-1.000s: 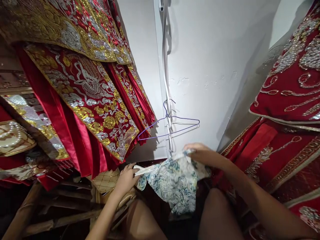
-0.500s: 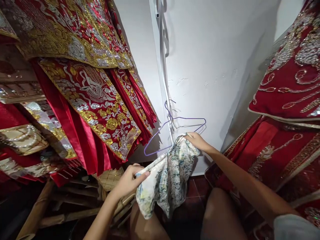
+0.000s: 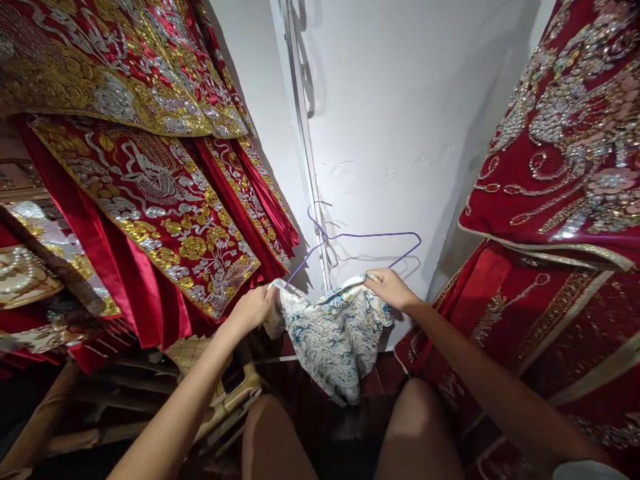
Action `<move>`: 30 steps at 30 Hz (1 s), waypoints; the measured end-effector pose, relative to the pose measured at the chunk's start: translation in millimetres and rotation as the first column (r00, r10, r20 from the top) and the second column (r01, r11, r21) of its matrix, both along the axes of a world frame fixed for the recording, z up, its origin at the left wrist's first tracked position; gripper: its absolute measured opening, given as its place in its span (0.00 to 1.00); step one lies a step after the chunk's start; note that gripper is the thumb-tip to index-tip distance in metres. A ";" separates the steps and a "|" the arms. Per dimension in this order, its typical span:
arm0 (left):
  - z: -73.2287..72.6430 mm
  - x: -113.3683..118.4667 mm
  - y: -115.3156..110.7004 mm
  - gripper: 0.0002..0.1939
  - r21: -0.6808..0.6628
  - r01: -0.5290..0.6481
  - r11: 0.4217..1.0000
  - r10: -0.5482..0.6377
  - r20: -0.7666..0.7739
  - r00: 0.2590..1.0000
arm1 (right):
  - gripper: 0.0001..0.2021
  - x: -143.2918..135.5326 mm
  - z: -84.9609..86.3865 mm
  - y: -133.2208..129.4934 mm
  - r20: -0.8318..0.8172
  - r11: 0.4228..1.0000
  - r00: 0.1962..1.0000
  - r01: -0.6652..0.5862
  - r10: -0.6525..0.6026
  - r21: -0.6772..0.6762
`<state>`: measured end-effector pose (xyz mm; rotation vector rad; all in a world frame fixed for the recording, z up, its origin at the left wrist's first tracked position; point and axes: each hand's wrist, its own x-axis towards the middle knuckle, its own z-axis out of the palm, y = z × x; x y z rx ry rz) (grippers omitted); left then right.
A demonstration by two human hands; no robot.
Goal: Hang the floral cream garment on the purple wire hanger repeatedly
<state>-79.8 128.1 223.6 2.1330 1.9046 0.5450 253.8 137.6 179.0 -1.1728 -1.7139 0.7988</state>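
Observation:
A thin white garment (image 3: 333,340) with a blue-green and yellow pattern hangs between my hands; its exact kind is hard to make out. My left hand (image 3: 256,309) is closed on the left end of its top edge. On the other end, my right hand (image 3: 391,288) pinches the same edge. Just beyond the cloth hangs a purple wire hanger (image 3: 375,235), its hook up by the metal strip. The hanger's lower left part goes out of sight at the garment's top edge, and I cannot tell whether it is inside or behind. Its right arm shows bare above my right hand.
Red costumes with gold and silver embroidery (image 3: 165,180) hang on the left. A beaded red costume (image 3: 575,153) hangs on the right. Ahead stands a white wall (image 3: 390,87) with a vertical metal strip (image 3: 299,100). Bamboo furniture (image 3: 235,393) is at the lower left.
My left hand has moved up and left, stretching the garment's top edge wider. The hanger's lower left part, visible before, is now covered by cloth. The view has shifted slightly right.

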 end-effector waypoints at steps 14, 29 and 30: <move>6.7 29.0 20.2 0.11 0.483 0.051 0.874 -0.243 0.344 0.907 | 0.48 33.6 4.5 -3.4 -0.101 0.913 0.933 0.359 -0.345 0.196; -6.4 -42.3 36.6 0.21 0.330 0.031 0.943 -0.175 0.415 0.893 | 0.15 67.0 48.2 5.0 -0.113 0.924 0.955 -0.294 0.274 -0.245; -11.3 -44.3 39.1 0.21 0.315 0.031 0.948 -0.188 0.482 0.856 | 0.17 62.1 50.6 1.6 -0.211 0.896 0.936 -0.335 0.282 -0.290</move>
